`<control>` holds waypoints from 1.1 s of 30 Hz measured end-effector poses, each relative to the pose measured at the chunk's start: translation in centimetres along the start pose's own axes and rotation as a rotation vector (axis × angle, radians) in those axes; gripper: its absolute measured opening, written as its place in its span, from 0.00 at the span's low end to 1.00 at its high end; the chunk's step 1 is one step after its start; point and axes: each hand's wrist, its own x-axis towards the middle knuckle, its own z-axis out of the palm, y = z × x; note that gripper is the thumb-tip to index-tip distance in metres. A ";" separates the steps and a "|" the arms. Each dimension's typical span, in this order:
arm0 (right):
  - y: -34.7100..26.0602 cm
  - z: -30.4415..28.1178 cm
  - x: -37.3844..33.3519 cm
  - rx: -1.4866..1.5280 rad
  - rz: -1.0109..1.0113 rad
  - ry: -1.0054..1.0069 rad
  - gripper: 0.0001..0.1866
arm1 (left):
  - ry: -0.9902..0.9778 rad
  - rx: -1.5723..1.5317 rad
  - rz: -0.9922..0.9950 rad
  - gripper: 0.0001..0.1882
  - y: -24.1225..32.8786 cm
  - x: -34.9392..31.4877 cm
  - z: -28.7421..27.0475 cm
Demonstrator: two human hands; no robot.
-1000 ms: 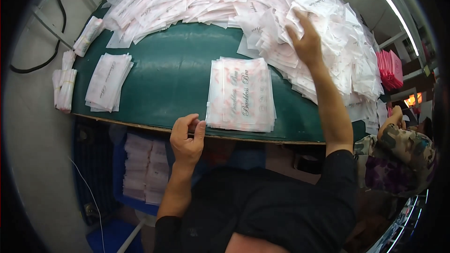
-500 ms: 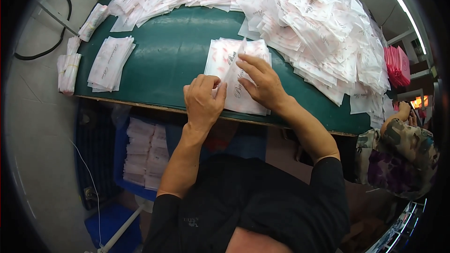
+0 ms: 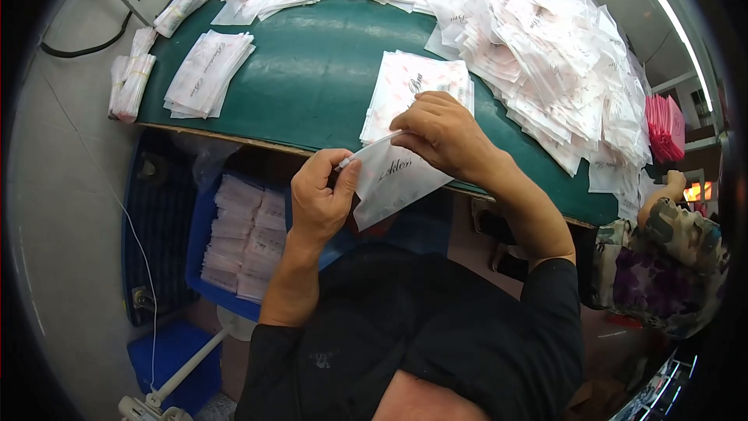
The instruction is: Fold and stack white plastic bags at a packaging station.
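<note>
A translucent white plastic bag with dark script print [image 3: 401,179] hangs between my hands at the table's front edge. My left hand [image 3: 323,195] is closed, thumb and finger pinching the left end of the bag's top edge. My right hand [image 3: 448,132] pinches the same edge farther right, its fingertips curled down and partly hidden. Behind the right hand lies a neat stack of similar bags with pink specks [image 3: 393,82]. The bag is tilted, its lower corner hanging past the table edge.
A large heap of bags [image 3: 538,47] covers the back and right of the green table [image 3: 312,70]. At left are a smaller stack [image 3: 206,78] and banded bundles [image 3: 132,82]. A blue crate [image 3: 195,257] of bags stands below. A co-worker's patterned sleeve [image 3: 662,242] is at right.
The top bag has been lifted off the stack and drawn toward me past the table edge. Both hands now pinch its upper edge; the right hand's spread fingers have closed.
</note>
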 end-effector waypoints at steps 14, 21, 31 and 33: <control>-6.9 7.1 0.5 -0.070 -0.231 0.242 0.12 | 0.009 0.015 0.147 0.07 -0.8 -3.0 -4.0; -7.5 7.6 -0.2 -0.087 -0.133 0.110 0.11 | 0.002 0.030 0.191 0.07 -0.2 -3.9 -5.2; -10.2 4.4 -2.2 -0.448 -0.147 0.078 0.16 | -0.083 0.228 0.526 0.07 1.0 -1.7 -6.9; -9.6 5.1 -1.6 -0.158 -0.057 0.000 0.14 | -0.135 0.254 0.571 0.08 2.0 -1.1 -6.4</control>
